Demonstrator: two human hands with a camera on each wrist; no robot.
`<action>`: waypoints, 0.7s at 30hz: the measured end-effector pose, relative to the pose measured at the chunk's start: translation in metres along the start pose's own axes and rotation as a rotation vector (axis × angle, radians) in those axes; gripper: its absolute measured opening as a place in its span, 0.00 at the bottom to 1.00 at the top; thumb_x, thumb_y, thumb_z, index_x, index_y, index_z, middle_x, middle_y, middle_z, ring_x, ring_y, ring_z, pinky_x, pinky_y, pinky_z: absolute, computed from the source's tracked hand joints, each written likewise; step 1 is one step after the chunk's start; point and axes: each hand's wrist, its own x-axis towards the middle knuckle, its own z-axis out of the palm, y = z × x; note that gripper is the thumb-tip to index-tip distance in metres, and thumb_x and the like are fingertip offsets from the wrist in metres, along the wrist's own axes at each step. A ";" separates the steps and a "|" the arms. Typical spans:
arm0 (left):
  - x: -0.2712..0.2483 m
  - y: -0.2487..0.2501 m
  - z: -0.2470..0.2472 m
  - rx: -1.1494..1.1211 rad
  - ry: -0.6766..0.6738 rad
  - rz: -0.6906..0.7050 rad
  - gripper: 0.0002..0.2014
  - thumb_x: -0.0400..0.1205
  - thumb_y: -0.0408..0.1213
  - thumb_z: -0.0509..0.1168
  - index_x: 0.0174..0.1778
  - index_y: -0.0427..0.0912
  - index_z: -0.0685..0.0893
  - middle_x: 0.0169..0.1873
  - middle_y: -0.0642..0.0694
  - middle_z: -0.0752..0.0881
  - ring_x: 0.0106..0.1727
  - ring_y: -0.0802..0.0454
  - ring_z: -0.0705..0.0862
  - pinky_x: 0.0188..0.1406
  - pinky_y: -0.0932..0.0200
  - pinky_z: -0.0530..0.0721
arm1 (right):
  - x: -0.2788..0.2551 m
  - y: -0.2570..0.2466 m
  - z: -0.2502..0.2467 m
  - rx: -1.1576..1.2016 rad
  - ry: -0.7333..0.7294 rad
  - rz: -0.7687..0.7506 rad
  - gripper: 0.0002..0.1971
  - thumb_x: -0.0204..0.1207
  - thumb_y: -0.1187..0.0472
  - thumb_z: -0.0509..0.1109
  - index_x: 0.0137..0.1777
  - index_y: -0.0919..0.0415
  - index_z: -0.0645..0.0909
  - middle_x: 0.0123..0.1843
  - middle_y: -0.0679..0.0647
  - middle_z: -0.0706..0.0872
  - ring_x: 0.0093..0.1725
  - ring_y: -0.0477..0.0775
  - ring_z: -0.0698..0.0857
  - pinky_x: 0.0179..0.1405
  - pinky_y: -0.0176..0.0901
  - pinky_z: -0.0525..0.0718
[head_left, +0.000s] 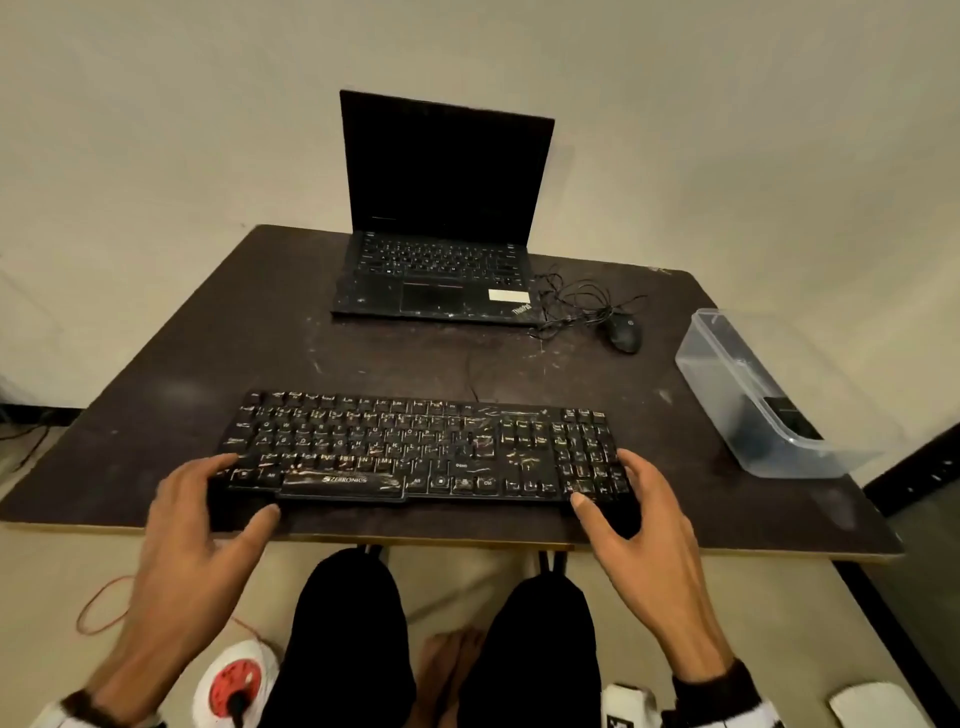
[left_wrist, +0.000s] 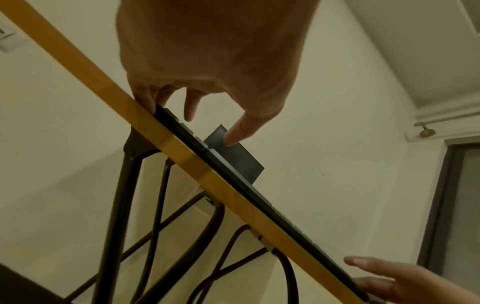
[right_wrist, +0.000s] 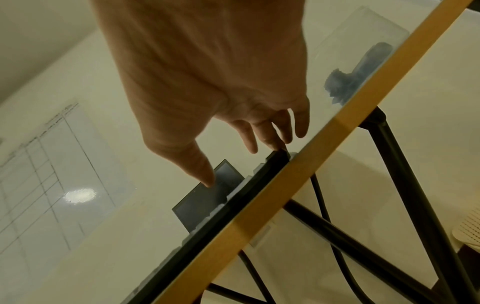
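Observation:
A black keyboard (head_left: 415, 447) lies on the dark table (head_left: 208, 364) near its front edge. My left hand (head_left: 234, 488) is at the keyboard's left end, fingers resting on the corner keys and thumb spread along the front edge. At the right end my right hand (head_left: 608, 478) does the same, its thumb touching the front edge. In the left wrist view my left hand (left_wrist: 192, 121) has near-straight fingers meeting the end of the keyboard (left_wrist: 285, 224). The right wrist view shows my right hand (right_wrist: 240, 163) with straight fingers at the end of the keyboard (right_wrist: 228, 205).
An open black laptop (head_left: 441, 270) with a dark screen stands at the table's back. A wired mouse (head_left: 623, 332) lies to its right. A clear plastic box (head_left: 753, 395) holding a dark object sits at the right edge. A red-and-white cord reel (head_left: 234, 686) is on the floor.

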 end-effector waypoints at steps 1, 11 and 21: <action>-0.002 -0.003 0.000 0.015 0.008 0.009 0.36 0.73 0.54 0.68 0.78 0.47 0.75 0.74 0.44 0.75 0.77 0.44 0.72 0.76 0.43 0.71 | -0.003 0.001 0.004 -0.020 0.014 -0.010 0.35 0.80 0.44 0.79 0.85 0.47 0.72 0.82 0.43 0.78 0.86 0.51 0.73 0.85 0.58 0.74; -0.015 -0.002 0.007 0.207 0.108 -0.017 0.49 0.65 0.64 0.60 0.81 0.37 0.72 0.82 0.37 0.67 0.84 0.34 0.65 0.84 0.30 0.65 | -0.013 0.005 0.024 0.000 -0.002 -0.062 0.35 0.81 0.41 0.76 0.86 0.45 0.71 0.88 0.44 0.73 0.92 0.49 0.62 0.88 0.54 0.67; 0.014 0.076 0.098 0.444 -0.304 0.629 0.57 0.68 0.86 0.56 0.80 0.41 0.77 0.84 0.41 0.72 0.87 0.38 0.66 0.82 0.28 0.64 | 0.102 0.031 -0.164 -0.125 0.504 0.028 0.07 0.81 0.61 0.76 0.54 0.52 0.94 0.51 0.51 0.97 0.54 0.54 0.95 0.64 0.56 0.91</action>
